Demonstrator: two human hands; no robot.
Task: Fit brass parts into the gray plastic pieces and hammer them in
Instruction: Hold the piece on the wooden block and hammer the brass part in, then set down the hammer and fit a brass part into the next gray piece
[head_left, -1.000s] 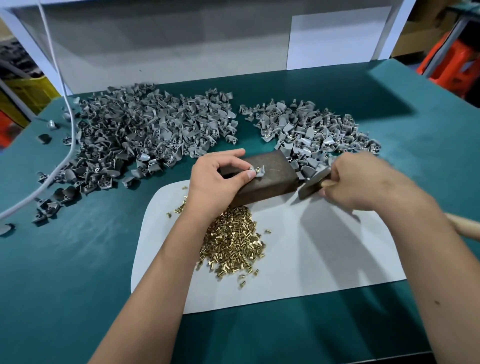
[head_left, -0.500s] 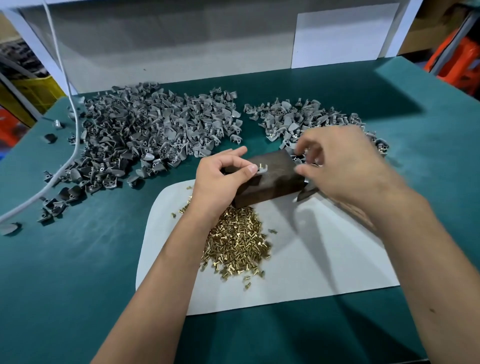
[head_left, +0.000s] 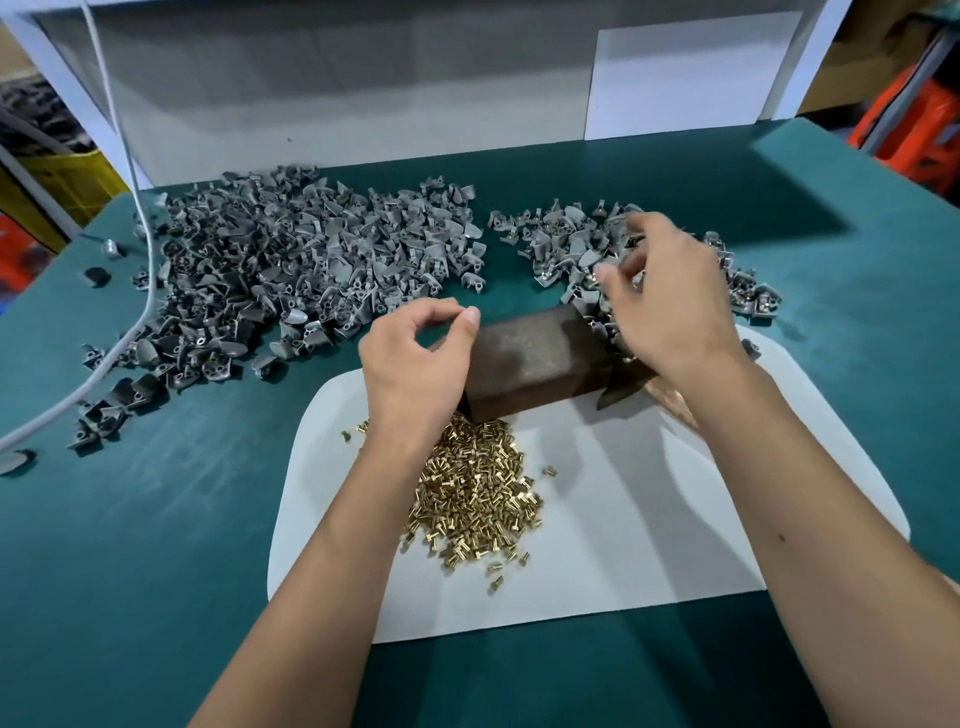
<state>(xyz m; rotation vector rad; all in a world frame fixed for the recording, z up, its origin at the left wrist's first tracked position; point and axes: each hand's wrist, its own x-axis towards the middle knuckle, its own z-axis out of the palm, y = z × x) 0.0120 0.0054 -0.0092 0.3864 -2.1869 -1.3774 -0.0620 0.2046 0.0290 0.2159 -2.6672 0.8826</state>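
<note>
A green worktop carries everything. The big heap of gray plastic pieces spreads over its back-left part; a smaller heap lies toward the back edge, right of center. A white sheet covers the near middle, with a dark metal block across its back edge and the hammer's head beside the block's right end. Brass parts are piled on the sheet below the block. The right hand, blurred, hovers over the smaller heap with curled fingers, possibly holding nothing. The left hand hangs at the block's left end, thumb and forefinger curled, empty.
</note>
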